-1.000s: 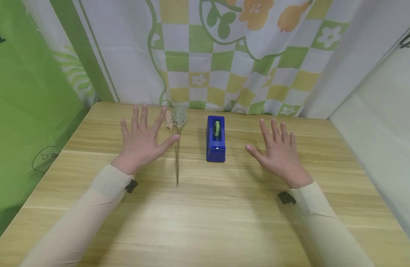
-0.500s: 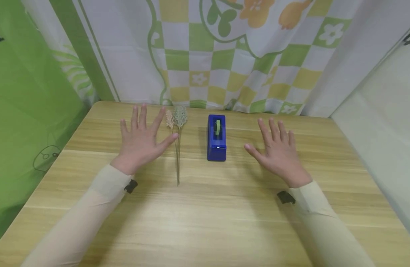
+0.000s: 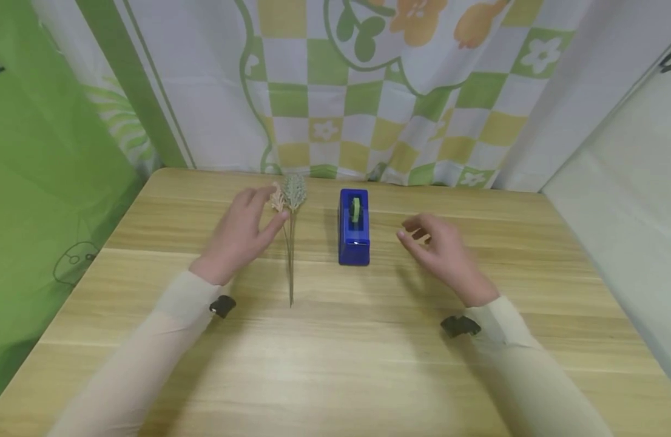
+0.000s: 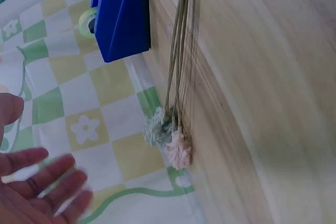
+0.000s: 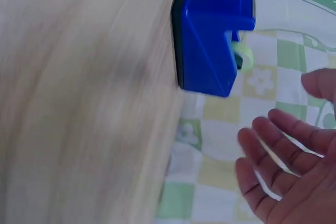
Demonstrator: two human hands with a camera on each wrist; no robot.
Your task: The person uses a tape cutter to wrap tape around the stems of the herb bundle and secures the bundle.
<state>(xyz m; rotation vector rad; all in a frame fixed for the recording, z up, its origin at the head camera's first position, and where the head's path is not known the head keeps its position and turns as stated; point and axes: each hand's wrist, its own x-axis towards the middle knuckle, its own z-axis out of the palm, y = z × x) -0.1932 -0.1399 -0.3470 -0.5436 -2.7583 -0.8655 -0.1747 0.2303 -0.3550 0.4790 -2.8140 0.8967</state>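
Note:
On the table lie two long-stemmed artificial flowers, one with a grey-green head (image 3: 295, 190) and one with a pink head (image 3: 278, 198). My left hand (image 3: 232, 237) hovers just left of the flowers, its thumb tip over the stems in the head view. The left wrist view shows its loose fingers holding nothing, apart from the pink flower (image 4: 179, 152). A blue tape dispenser (image 3: 354, 250) stands right of the flowers, carrying a light green tape roll (image 3: 355, 210). Further right, my right hand (image 3: 449, 255) hangs above the table with fingers loosely bent, holding nothing.
The wooden table (image 3: 335, 364) reaches back to a checked, flower-printed curtain (image 3: 363, 115). Green cloth (image 3: 51, 182) hangs at the left and a pale sheet (image 3: 625, 158) at the right. A thin dark cable (image 3: 62, 261) lies beyond the left table edge.
Both hands have gone from widely spread fingers to loosely bent ones, with the wrists turned slightly inward. The flowers and the tape dispenser stay where they were.

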